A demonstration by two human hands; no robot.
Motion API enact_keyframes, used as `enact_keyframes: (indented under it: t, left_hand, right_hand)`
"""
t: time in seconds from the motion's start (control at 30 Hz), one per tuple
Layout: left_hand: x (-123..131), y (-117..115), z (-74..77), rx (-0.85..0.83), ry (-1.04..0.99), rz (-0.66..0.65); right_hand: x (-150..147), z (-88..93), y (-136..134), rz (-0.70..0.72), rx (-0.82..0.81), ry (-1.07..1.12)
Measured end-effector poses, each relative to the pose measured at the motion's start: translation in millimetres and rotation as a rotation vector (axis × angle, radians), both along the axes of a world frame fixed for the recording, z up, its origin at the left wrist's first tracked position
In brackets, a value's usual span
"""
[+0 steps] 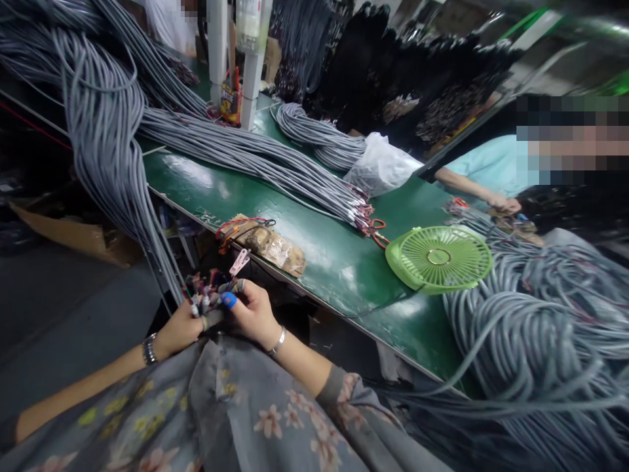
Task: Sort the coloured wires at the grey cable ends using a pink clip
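A bundle of grey cables (156, 246) hangs off the table and runs down to my lap. Close to its end, my left hand (181, 330) is wrapped round the cables, and their thin coloured wire ends (200, 283) stick up. My right hand (253, 313), with blue tape on the thumb, is pinched at these wires beside the left hand. Which single wire it grips is too small to make out. Just above the right hand, a pink clothes peg (240, 262) sits at the table edge by a tape-wrapped block (272, 246).
The green table (339, 282) carries another long cable bundle (260, 157), a green fan (439, 259) and a plastic bag (381, 164). Coiled cables (531, 341) pile up at the right. Opposite, a co-worker's hands (506, 203) handle cables. A cardboard box (73, 229) is at the left.
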State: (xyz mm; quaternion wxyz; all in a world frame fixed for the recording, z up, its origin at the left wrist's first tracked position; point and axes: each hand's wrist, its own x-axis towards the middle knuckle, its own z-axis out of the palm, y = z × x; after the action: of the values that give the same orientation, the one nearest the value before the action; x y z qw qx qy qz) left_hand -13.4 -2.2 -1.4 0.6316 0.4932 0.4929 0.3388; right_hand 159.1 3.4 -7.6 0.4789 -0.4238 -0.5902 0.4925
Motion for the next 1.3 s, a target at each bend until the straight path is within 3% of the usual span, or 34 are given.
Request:
enact_keyframes:
  t: [0.07, 0.2, 0.27, 0.53, 0.7, 0.97, 1.3]
  left_hand:
    - [-4.7, 0.8, -1.0, 0.004, -0.048, 0.063]
    - [-11.4, 6.4, -0.8, -0.006, -0.216, 0.385]
    - [-10.6, 9.6, 3.5, -0.019, -0.247, 0.427]
    - [6.3, 10.9, 26.4, 0.034, 0.087, 0.009]
    - [5.8, 7.9, 23.3, 0.053, 0.189, -0.023]
    - [9.6, 11.8, 32.1, -0.086, 0.188, 0.077]
    - [1.4, 14.2, 25.7, -0.127, 0.114, -0.006]
  right_hand:
    - [4.6, -6.7, 2.8, -0.014, -0.1, 0.114]
    - [13.1, -14.2, 5.0, -0.009, -0.169, 0.207]
    - [12.5, -14.3, 4.0, 0.038, -0.187, 0.216]
    - [-0.1, -13.3, 2.9, 0.132, -0.343, 0.336]
    - [8.5, -9.7, 9.2, -0.016, -0.338, 0.341]
    - [3.1, -11.7, 12.5, 0.054, -0.334, 0.27]
    - [0.5, -3.1, 22.4, 0.138, -0.38, 0.287]
